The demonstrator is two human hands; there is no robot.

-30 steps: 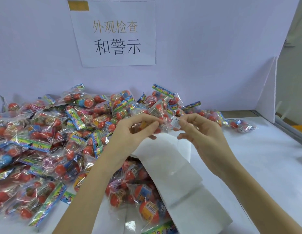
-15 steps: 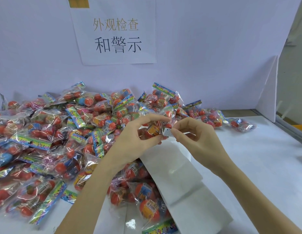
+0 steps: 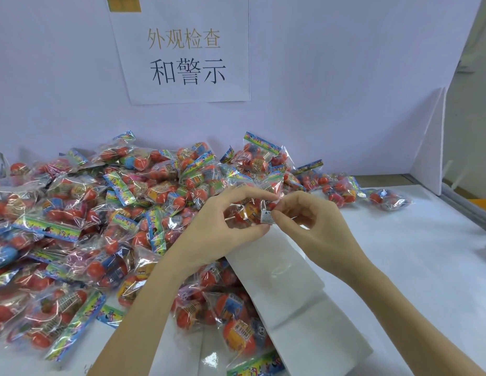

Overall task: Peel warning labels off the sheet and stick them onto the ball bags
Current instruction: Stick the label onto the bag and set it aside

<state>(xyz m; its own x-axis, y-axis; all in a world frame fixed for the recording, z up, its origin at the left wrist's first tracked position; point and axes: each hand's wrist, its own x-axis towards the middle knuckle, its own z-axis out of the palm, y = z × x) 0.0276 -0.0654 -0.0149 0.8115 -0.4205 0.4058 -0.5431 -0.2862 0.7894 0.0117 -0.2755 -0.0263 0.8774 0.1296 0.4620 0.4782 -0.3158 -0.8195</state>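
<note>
My left hand (image 3: 223, 223) holds a clear ball bag (image 3: 248, 210) with red and orange balls above the table's middle, thumb below and fingers above. A small white warning label (image 3: 265, 216) lies against the bag's right side. My right hand (image 3: 312, 226) pinches the label's right edge with thumb and forefinger. The white label sheet (image 3: 280, 289) lies below both hands, partly over the bags. A big pile of ball bags (image 3: 87, 226) fills the table's left half.
A paper sign with Chinese writing (image 3: 185, 50) hangs on the back wall. A white divider panel (image 3: 432, 147) stands at the right. A few loose bags (image 3: 388, 199) lie at the back right. The white table (image 3: 413, 267) stretches to the right.
My right hand has brought the label leftward onto the bag held in my left hand. Both hands have closed in on each other.
</note>
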